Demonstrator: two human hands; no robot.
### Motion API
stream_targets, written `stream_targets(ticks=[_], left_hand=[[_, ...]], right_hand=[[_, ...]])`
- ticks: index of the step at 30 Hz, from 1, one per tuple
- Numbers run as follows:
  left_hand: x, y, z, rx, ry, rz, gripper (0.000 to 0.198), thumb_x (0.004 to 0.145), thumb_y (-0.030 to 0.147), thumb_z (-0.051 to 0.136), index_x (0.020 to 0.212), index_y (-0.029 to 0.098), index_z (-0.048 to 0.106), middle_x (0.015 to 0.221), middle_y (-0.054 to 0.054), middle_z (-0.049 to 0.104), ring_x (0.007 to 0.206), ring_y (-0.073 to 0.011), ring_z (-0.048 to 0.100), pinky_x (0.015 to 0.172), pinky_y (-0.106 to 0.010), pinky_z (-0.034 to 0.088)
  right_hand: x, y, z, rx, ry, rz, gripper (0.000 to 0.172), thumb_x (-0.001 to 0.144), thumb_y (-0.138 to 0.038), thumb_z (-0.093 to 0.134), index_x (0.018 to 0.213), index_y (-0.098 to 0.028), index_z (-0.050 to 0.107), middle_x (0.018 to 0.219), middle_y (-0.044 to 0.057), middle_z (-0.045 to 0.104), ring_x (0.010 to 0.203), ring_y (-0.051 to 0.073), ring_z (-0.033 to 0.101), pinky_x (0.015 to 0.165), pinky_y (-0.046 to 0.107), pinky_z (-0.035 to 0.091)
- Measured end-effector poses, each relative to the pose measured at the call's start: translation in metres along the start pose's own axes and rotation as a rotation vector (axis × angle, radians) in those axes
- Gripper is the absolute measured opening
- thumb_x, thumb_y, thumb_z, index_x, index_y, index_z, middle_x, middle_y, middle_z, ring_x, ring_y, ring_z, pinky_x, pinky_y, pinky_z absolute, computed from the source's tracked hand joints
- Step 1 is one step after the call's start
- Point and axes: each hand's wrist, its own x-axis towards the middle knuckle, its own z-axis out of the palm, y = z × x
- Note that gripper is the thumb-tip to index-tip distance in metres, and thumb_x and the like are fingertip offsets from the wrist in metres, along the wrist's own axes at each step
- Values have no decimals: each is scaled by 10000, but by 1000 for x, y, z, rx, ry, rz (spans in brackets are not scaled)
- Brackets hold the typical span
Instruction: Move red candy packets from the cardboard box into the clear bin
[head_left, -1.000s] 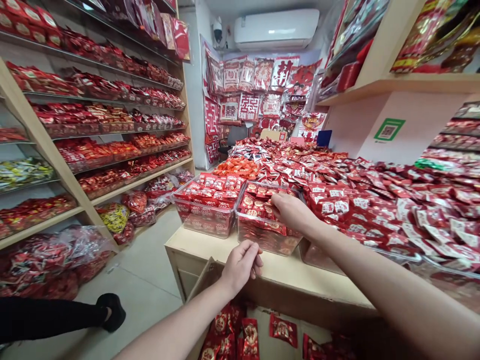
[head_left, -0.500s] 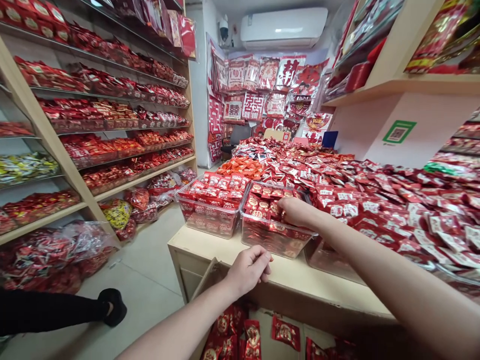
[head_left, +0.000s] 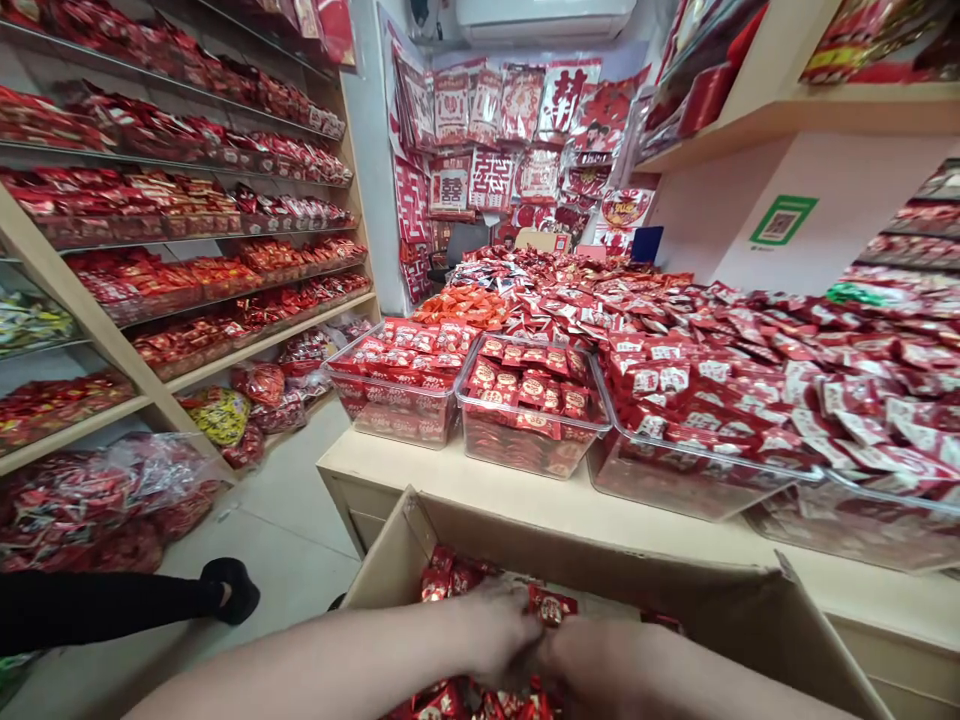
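Both of my hands are down inside a cardboard box (head_left: 622, 560) that has small red candy packets (head_left: 551, 606) on its bottom. My left hand (head_left: 501, 622) and my right hand (head_left: 574, 650) are close together among the packets. Motion smears both, and their fingers are mostly hidden, so I cannot tell what they hold. Beyond the box, a clear plastic bin (head_left: 525, 462) filled with red packets in neat rows stands on a pale counter (head_left: 420, 470). A similar filled bin (head_left: 397, 425) is on its left.
More clear bins (head_left: 675, 485) heaped with red packets run along the counter to the right. Packed shelves (head_left: 187, 240) line the left wall, with bagged sweets (head_left: 112, 500) on the floor below. A person's black shoe (head_left: 229, 590) is at the lower left.
My right hand has left the middle bin and dropped into the cardboard box. My left hand has lowered into it too. The view has tilted down.
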Motion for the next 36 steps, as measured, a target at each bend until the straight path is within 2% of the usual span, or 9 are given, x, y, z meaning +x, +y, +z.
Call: stream_targets(ticks=[4, 8, 12, 16, 19, 22, 26, 32, 36], left_hand=[[4, -5, 31, 182, -325, -101, 675, 486, 424, 680, 1078, 131, 541, 1098, -230, 480, 965, -410, 447, 663, -489, 411], [8, -1, 28, 133, -348, -100, 526, 486, 368, 696, 950, 134, 619, 966, -208, 572, 859, -364, 525, 632, -426, 420], [10, -1, 11, 55, -277, -89, 235, 509, 249, 666, 740, 210, 658, 683, -74, 637, 714, -270, 575, 579, -330, 413], [3, 1, -29, -37, -161, -137, 217, 647, 300, 518, 821, 236, 633, 629, -32, 617, 547, -183, 553, 465, -259, 368], [-5, 9, -64, -365, -43, -160, 264, 626, 369, 559, 833, 212, 601, 672, -9, 611, 544, -150, 538, 474, -235, 384], [-8, 18, -85, -769, 58, -127, 338, 608, 305, 611, 909, 177, 524, 692, 2, 589, 571, -124, 542, 507, -219, 414], [-8, 22, -93, -1178, -13, -177, 333, 655, 239, 599, 930, 168, 425, 548, 38, 535, 447, -105, 530, 430, -209, 410], [-12, 6, -102, -1324, 278, -26, 300, 744, 327, 528, 981, 145, 505, 872, -88, 604, 624, -129, 615, 439, -154, 401], [-10, 5, -103, -1289, 391, -35, 314, 760, 350, 506, 995, 147, 553, 893, -91, 613, 647, -141, 618, 453, -163, 409]], right_hand=[[25, 18, 52, -162, -29, 24, 183, 411, -54, 628, 379, -222, 561, 373, 29, 536, 437, 230, 559, 357, 288, 380], [30, 22, 51, -65, 20, 61, 239, 425, -80, 642, 321, -221, 480, 351, 21, 492, 462, 225, 556, 413, 313, 427], [25, 19, 20, -12, 92, 108, 107, 473, -115, 638, 482, -206, 584, 472, 43, 568, 504, 233, 567, 407, 305, 404], [8, 21, -17, 35, 62, 112, 172, 561, -267, 615, 708, -180, 626, 645, 61, 629, 569, 215, 575, 435, 282, 386], [-12, 24, -37, 257, 166, 67, 301, 608, -375, 592, 837, -178, 587, 733, 36, 635, 612, 166, 566, 477, 241, 401], [-24, 22, -48, 453, 399, 22, 257, 690, -327, 540, 895, -173, 558, 765, 28, 628, 646, 133, 555, 554, 222, 415], [-25, 19, -55, 505, 593, -76, 142, 751, -270, 483, 750, -164, 577, 730, 22, 606, 639, 113, 531, 600, 219, 404], [-19, 31, -57, 812, 679, 18, 209, 776, -360, 442, 761, -158, 491, 585, -17, 520, 517, 93, 479, 491, 215, 374], [-11, 34, -55, 1053, 716, -104, 244, 722, -384, 525, 803, -157, 485, 650, -22, 518, 541, 74, 471, 498, 203, 380]])
